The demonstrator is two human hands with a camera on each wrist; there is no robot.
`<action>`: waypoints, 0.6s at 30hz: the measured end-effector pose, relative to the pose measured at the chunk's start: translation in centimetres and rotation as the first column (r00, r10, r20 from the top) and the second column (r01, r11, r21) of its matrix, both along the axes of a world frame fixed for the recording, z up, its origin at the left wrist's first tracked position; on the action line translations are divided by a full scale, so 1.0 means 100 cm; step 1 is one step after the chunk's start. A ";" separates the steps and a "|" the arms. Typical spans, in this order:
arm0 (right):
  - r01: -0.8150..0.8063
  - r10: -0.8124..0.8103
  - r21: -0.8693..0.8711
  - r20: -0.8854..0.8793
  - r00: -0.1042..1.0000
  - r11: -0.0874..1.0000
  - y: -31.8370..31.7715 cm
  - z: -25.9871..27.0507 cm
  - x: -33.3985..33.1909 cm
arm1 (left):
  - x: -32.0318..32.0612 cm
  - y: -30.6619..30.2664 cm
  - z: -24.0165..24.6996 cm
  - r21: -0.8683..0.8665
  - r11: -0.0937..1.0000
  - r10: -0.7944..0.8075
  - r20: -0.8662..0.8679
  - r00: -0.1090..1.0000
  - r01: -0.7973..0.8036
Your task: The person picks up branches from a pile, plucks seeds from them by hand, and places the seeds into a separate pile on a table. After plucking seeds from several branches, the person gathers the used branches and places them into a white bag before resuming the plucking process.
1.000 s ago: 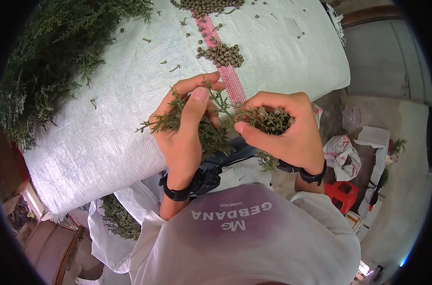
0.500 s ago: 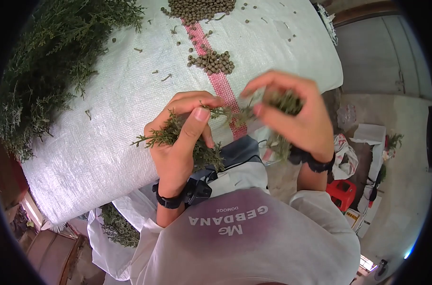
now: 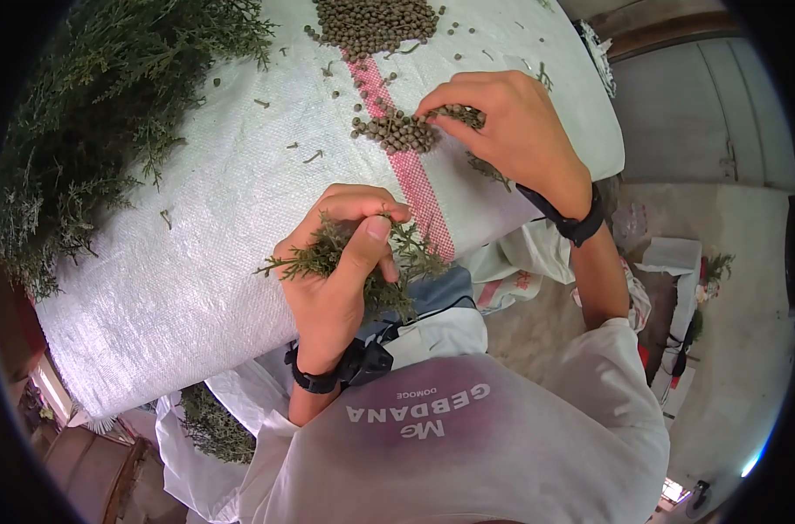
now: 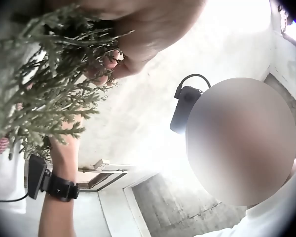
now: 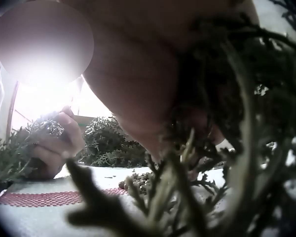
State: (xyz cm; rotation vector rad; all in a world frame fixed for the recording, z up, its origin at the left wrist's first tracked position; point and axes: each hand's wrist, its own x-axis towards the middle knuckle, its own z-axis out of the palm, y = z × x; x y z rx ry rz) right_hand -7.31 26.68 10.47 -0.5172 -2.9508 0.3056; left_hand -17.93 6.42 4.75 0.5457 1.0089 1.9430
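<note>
My left hand [image 3: 321, 288] holds a bunch of green cypress sprigs [image 3: 317, 256], thumb and forefinger close together at the top. The same sprigs [image 4: 54, 94] fill the left side of the left wrist view. Over the white woven sack [image 3: 205, 236], my right hand [image 3: 524, 127] holds more cypress sprigs [image 3: 487, 168], part of them hidden in the palm. Its fingertips are right at the edge of a small pile of round brown cones [image 3: 396, 133] on the sack's red stripe [image 3: 425, 210]. Dark sprigs [image 5: 244, 118] stand large in the right wrist view.
A bigger pile of cones [image 3: 371, 24] lies farther back on the sack, with stray stems around. Cypress branches [image 3: 92, 113] are heaped at the left. Below the sack, a white plastic bag [image 3: 181, 463] holds greenery. Another white bag [image 3: 542, 249] lies at the right.
My right hand has moved away from the left hand's sprigs, forward and up to the small cone pile, still holding its sprigs. The left hand keeps its bunch and has barely shifted.
</note>
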 end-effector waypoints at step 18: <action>0.137 -0.153 -0.176 -0.078 0.985 0.975 0.004 0.002 0.006 | 0.005 0.006 0.012 -0.149 0.986 0.070 -0.033 0.997 -0.074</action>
